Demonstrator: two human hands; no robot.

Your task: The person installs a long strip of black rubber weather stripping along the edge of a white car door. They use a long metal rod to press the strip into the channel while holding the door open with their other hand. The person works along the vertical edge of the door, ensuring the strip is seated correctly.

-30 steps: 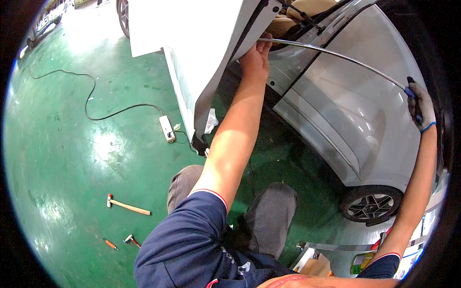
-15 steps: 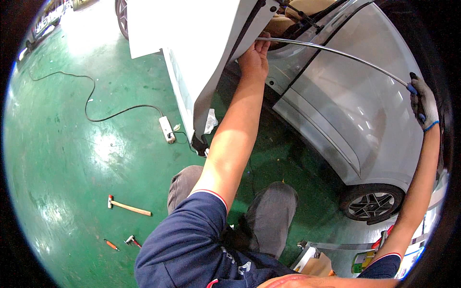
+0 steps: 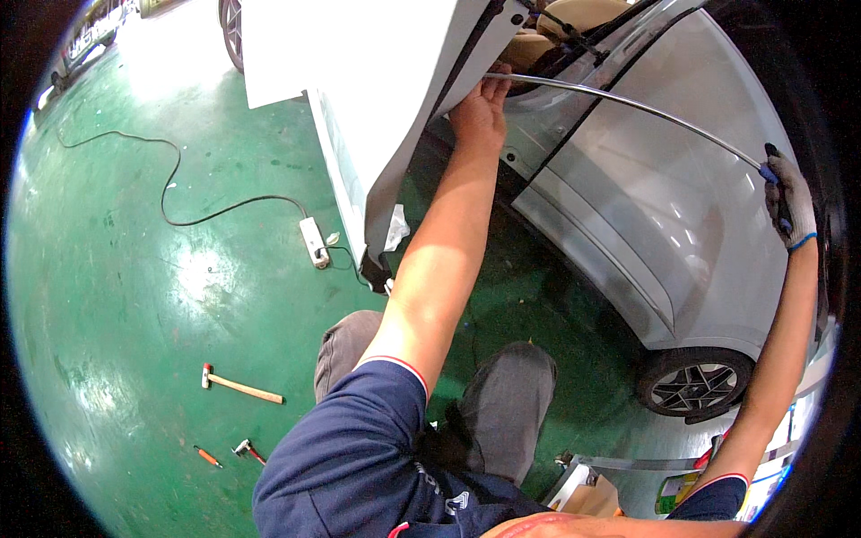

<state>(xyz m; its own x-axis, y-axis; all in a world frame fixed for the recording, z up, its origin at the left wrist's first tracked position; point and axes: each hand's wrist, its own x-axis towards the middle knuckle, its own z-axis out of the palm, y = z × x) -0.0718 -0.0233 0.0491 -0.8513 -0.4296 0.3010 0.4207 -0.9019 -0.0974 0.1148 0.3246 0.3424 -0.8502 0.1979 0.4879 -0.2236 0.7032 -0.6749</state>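
A long metal rod with a blue handle runs from the open white car door across to the right. Its far left end is hidden at the door's inner edge. My bare left hand reaches up beside that edge, its fingers closed around the rod near this end. At the far right, my right hand, in a grey and white glove, is closed round the blue handle. The rod passes in front of the car's rear side panel.
On the green floor lie a wooden-handled hammer, a smaller hammer and an orange-handled tool. A white power strip with a dark cord is near the door's bottom. The car's wheel stands at lower right, beside a cardboard box.
The whole view has shifted very slightly. Both hands keep their hold on the rod, and the right hand sits a touch lower in the picture.
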